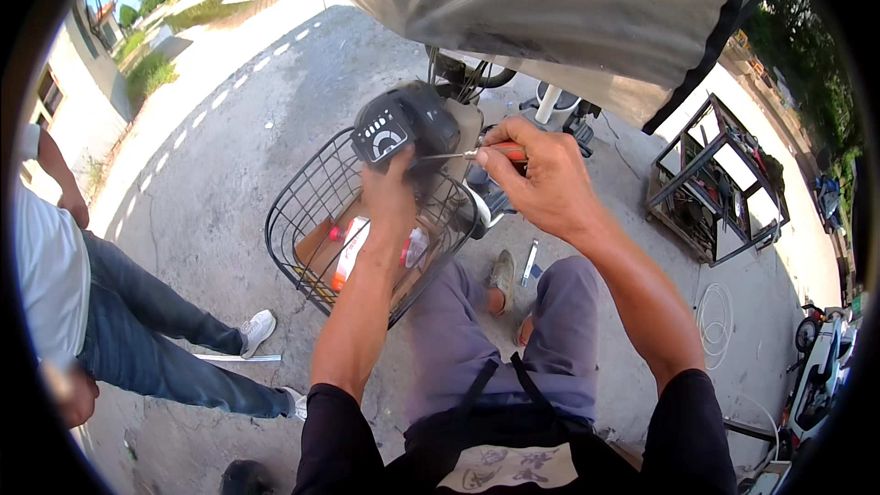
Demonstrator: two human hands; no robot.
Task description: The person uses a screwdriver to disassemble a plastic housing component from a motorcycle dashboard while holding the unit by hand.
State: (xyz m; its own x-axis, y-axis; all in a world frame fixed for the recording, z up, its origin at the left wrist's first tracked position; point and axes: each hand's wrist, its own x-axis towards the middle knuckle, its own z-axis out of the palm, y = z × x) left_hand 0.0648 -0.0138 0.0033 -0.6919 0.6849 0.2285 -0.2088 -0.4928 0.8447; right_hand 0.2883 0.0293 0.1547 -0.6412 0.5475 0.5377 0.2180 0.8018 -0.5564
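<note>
- Fingers (502, 167) of the right hand (550, 170) are closed around the orange handle of a screwdriver (518, 153).
- The screwdriver is held nearly level, with its thin metal shaft pointed leftward at the lower part of a black display unit (403, 126); whether the unit is touched by the tip cannot be told through the blur.
- The left hand (392, 191) is raised to the underside of the display unit; it is blurred, and whether the unit is gripped or only touched by its fingers cannot be told.
- The display unit is placed above the far side of a black wire basket (309, 185), and its face is marked with a pale curved gauge.
- In the basket, a white-and-orange package (351, 252) is seen beside brown cardboard (314, 243).
- The ground beyond is partly shaded by a clear plastic cover (550, 23).
- To the right, a dark metal frame (718, 188) is stood on the concrete, and a pale hose (714, 321) is coiled near it.
- At the left, jeans and white shoes are worn by another person (147, 335).
</note>
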